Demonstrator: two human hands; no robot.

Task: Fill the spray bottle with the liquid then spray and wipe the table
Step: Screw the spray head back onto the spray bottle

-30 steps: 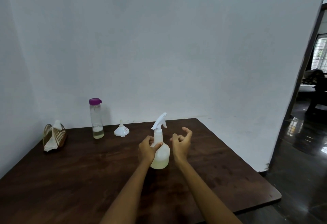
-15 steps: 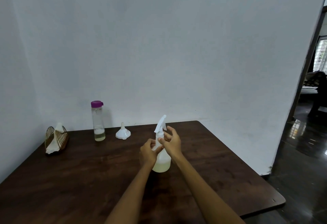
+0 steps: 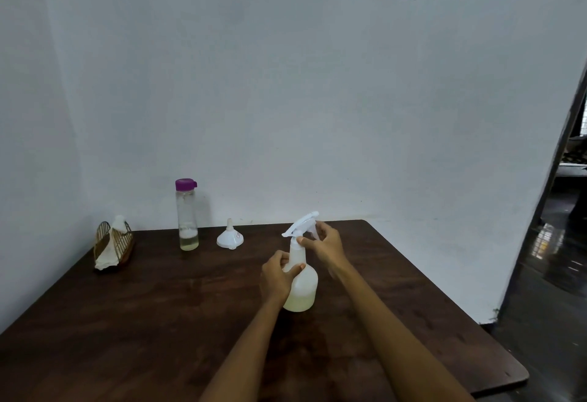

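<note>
Your left hand [image 3: 279,277] is wrapped around the shoulder of the spray bottle [image 3: 301,287], thumb across its front, holding it upright on the table [image 3: 127,322] just below the centre of the frame. Your right hand [image 3: 324,246] pinches the bottle's neck collar with thumb and fingertips, right under the white trigger head [image 3: 301,226], which points toward the upper right. Pale liquid sits in the bottom of the bottle. Up and to the left, a white funnel [image 3: 230,238] rests mouth-down on the table, and further left a clear bottle with a purple cap [image 3: 186,214] stands with a little liquid left. At the far left edge, a wire holder [image 3: 122,244] carries a white cloth [image 3: 106,255].
</note>
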